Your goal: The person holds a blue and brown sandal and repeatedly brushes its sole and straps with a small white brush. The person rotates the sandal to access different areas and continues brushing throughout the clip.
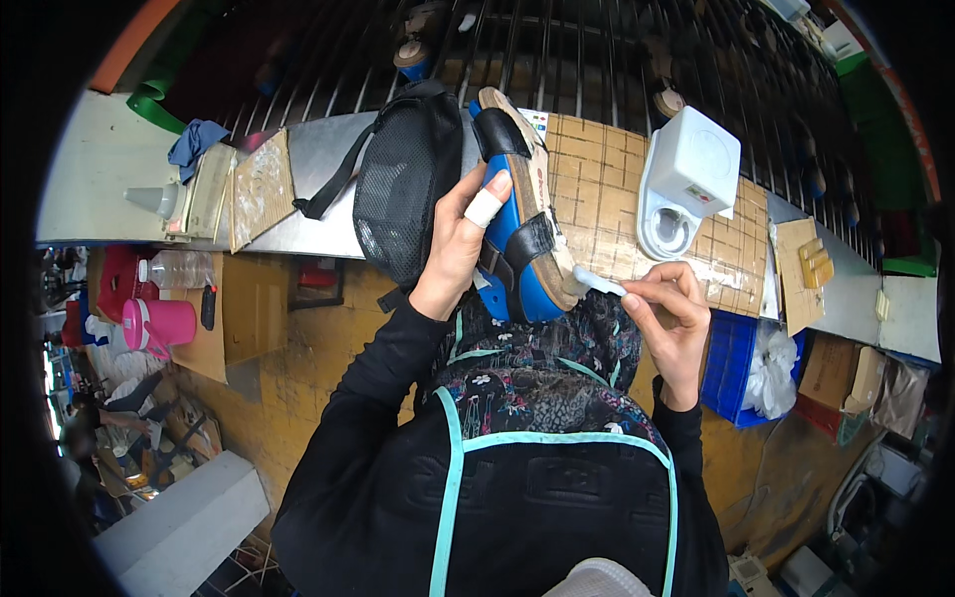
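Note:
A sandal upper with black straps [532, 239] sits on a blue shoe last [511, 179], its tan sole side turned to the right. My left hand [453, 239], its thumb wrapped in white tape, is closed around the left side of this sandal on the last. Between the pinched fingers of my right hand [676, 313] is a small white brush-like applicator [600, 283]. Its pale tip lies at the sole edge near the lower end of the sandal; whether it touches cannot be made out exactly. Some right fingers are curled out of sight.
A white dispenser with a round cup [696, 164] stands on the taped cardboard [587, 189] at right. Left of the sandal lies a black mesh bag [408, 179]. Metal rollers [557, 60] run beyond the bench. Below are a blue crate [726, 373] and a pink bucket [159, 326].

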### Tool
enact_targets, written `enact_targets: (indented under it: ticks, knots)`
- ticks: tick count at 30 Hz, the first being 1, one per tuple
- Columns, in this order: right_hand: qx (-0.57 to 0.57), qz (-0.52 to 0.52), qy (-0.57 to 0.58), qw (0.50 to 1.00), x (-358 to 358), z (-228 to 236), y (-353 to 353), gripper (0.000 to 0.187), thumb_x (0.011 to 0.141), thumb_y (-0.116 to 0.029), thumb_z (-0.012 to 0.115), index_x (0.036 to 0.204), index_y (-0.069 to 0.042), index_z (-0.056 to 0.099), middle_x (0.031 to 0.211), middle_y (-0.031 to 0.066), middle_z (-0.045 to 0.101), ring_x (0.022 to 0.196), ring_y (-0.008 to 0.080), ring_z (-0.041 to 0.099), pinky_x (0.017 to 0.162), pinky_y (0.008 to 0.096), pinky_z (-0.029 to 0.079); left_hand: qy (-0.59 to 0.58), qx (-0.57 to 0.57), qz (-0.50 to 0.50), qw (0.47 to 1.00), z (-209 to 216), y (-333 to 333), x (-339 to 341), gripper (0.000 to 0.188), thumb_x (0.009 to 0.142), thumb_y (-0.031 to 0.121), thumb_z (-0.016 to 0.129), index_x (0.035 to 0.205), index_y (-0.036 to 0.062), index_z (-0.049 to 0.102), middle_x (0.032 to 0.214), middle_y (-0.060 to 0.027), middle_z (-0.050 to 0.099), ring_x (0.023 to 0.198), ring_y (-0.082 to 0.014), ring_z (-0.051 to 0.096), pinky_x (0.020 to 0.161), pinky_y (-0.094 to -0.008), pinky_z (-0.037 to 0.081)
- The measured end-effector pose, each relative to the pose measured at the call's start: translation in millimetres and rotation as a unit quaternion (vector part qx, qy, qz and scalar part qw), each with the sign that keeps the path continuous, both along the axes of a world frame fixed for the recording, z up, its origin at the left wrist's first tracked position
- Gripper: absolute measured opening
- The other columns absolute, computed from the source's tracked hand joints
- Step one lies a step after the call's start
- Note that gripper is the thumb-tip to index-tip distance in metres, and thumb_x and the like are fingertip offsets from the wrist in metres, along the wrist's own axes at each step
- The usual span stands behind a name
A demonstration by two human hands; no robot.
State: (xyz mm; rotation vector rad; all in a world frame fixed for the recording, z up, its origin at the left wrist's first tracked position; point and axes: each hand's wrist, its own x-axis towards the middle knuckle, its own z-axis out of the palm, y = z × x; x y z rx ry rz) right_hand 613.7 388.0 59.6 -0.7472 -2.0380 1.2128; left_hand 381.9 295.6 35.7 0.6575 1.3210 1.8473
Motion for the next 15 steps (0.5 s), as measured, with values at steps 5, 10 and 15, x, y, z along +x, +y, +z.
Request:
enact_targets:
  ticks: [5, 10, 15]
  knots:
    - [0.058, -0.027, -0.020, 0.998, -7.8, -0.7, -3.9, 0.014, 0.076, -0.005, 0.078, 0.091, -0.004, 0.076, 0.088, 0.0033, 0.057, 0.067, 0.0084, 0.053, 0.057, 0.0217, 0.041, 0.022, -0.012, 0.003, 1.000, 0.5, 0.3, 3.6, 0.054, 0.091, 0.034, 0.064, 0.126, -0.0051, 0.055, 0.106, -0.0078, 0.063, 0.093, -0.0106, 0.058, 0.083, -0.0236, 0.046]
    - [0.103, -0.055, -0.046, 0.992, -14.2, 1.5, -3.8, 0.017, 0.075, -0.009, 0.079, 0.092, -0.007, 0.076, 0.087, 0.0026, 0.057, 0.068, 0.0108, 0.054, 0.071, 0.0257, 0.037, 0.038, -0.008, 0.008, 0.999, 2.5, 2.1, 5.1, 0.055, 0.089, 0.035, 0.066, 0.125, -0.0056, 0.055, 0.104, -0.0081, 0.064, 0.089, -0.0100, 0.059, 0.079, -0.0228, 0.047]
    - [0.144, -0.040, -0.014, 0.989, -17.3, -1.8, 2.0, 0.021, 0.073, -0.009, 0.080, 0.093, -0.009, 0.077, 0.086, 0.0021, 0.058, 0.071, 0.0121, 0.054, 0.075, 0.0267, 0.034, 0.023, -0.013, -0.010, 1.000, 3.8, 4.3, -1.9, 0.054, 0.090, 0.035, 0.065, 0.124, -0.0054, 0.057, 0.103, -0.0074, 0.064, 0.091, -0.0098, 0.059, 0.081, -0.0224, 0.047]
